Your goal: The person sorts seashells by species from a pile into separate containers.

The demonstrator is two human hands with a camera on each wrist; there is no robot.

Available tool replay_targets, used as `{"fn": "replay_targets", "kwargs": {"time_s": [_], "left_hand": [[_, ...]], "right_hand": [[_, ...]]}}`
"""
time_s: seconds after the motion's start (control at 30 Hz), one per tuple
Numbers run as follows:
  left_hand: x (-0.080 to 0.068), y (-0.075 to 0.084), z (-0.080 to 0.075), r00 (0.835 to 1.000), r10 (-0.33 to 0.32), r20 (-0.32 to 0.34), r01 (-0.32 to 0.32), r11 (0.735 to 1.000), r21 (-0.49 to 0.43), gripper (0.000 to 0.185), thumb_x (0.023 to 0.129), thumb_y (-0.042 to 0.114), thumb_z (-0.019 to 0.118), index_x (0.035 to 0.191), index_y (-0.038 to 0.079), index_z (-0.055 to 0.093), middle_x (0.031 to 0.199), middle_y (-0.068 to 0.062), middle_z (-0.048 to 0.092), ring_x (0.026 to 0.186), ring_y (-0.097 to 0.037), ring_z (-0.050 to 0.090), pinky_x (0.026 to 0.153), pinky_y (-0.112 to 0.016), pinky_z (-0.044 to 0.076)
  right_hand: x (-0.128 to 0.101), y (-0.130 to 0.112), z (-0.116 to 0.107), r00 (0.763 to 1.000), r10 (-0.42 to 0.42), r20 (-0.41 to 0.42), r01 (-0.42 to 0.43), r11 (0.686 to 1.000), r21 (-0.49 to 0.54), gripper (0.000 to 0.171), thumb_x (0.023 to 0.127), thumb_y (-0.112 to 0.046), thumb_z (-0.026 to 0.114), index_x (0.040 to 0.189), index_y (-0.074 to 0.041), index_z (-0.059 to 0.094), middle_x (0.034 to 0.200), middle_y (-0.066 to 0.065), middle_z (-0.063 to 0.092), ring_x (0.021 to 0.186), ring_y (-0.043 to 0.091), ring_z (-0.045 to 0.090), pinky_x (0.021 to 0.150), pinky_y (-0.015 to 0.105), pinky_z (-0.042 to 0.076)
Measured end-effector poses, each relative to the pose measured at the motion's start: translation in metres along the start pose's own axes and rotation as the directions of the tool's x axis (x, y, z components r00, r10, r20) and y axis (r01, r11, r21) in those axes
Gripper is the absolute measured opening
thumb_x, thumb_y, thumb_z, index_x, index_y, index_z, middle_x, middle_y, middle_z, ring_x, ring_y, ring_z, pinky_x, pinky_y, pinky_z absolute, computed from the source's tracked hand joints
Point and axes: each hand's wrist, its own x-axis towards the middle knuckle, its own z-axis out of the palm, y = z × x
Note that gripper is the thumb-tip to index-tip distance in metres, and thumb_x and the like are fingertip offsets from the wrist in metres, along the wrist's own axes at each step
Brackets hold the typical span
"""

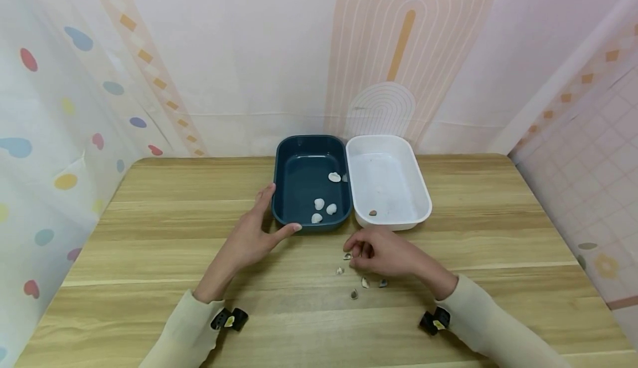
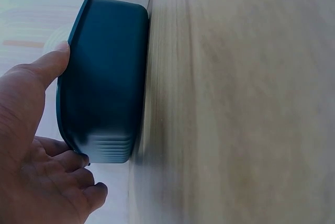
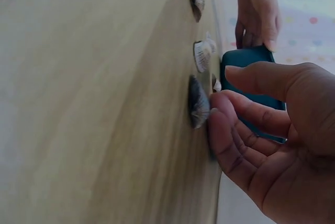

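Fingers (image 1: 355,248) of the right hand (image 1: 384,257) curl over a shell (image 1: 346,256), not gripping yet — pinch its edges; left hand (image 1: 254,235) steadies the tray (image 1: 310,182), fingers relaxed.

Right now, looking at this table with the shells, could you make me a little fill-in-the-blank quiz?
1. The left hand touches the rim of the ____ tray.
2. The white tray holds ____ small dark shell.
3. The light shells lie in the ____ tray.
4. The right hand rests on the table beside loose ____.

Missing words: dark blue; one; dark blue; shells
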Motion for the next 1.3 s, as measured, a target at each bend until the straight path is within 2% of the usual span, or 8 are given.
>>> {"fn": "replay_targets", "kwargs": {"time_s": [0.23,0.6,0.77,1.07,1.3], "left_hand": [[0.000,0.001,0.000,1.000,0.001,0.001,-0.001,1.000,-0.001,0.114,0.085,0.074,0.065,0.167,0.022,0.006,0.173,-0.014,0.012,0.158,-0.039,0.020,0.122,-0.062,0.030],[0.000,0.001,0.000,1.000,0.002,-0.002,-0.002,1.000,-0.004,0.114,0.085,0.075,0.066,0.167,0.021,0.008,0.173,-0.013,0.012,0.159,-0.038,0.019,0.122,-0.061,0.030],[0.000,0.001,0.001,1.000,0.013,-0.003,-0.013,1.000,-0.007,0.114,0.085,0.074,0.066,0.167,0.020,0.008,0.173,-0.014,0.013,0.158,-0.039,0.021,0.122,-0.062,0.031],[-0.002,0.003,-0.001,1.000,0.025,-0.005,-0.025,0.999,-0.022,0.112,0.087,0.069,0.068,0.167,0.019,0.009,0.173,-0.015,0.012,0.158,-0.037,0.020,0.122,-0.061,0.031],[-0.002,0.002,-0.001,1.000,0.019,-0.006,-0.019,1.000,-0.013,0.112,0.087,0.070,0.068,0.167,0.020,0.008,0.173,-0.015,0.012,0.158,-0.037,0.020,0.122,-0.061,0.031]], "right_hand": [[0.003,0.001,0.003,0.999,0.034,-0.024,-0.034,0.999,-0.008,0.010,0.093,-0.012,0.073,0.103,-0.013,0.074,0.077,-0.010,0.063,0.069,0.002,0.056,0.065,0.019,0.051],[0.004,0.001,0.006,0.993,0.107,-0.038,-0.107,0.994,0.006,0.007,0.093,-0.012,0.073,0.097,-0.018,0.073,0.074,-0.010,0.061,0.068,0.006,0.056,0.062,0.020,0.050],[0.002,-0.001,0.005,0.995,0.095,-0.019,-0.094,0.996,0.004,0.007,0.094,-0.011,0.073,0.097,-0.018,0.073,0.075,-0.009,0.060,0.069,0.006,0.056,0.062,0.021,0.050],[-0.005,-0.011,0.000,1.000,-0.008,-0.026,0.007,0.999,-0.044,0.005,0.093,-0.012,0.074,0.094,-0.017,0.072,0.077,-0.011,0.063,0.068,0.002,0.056,0.063,0.020,0.051],[-0.010,-0.018,-0.007,0.999,-0.020,-0.050,0.019,0.999,-0.028,0.008,0.093,-0.012,0.075,0.097,-0.019,0.072,0.079,-0.012,0.064,0.070,0.002,0.057,0.064,0.021,0.053]]}}
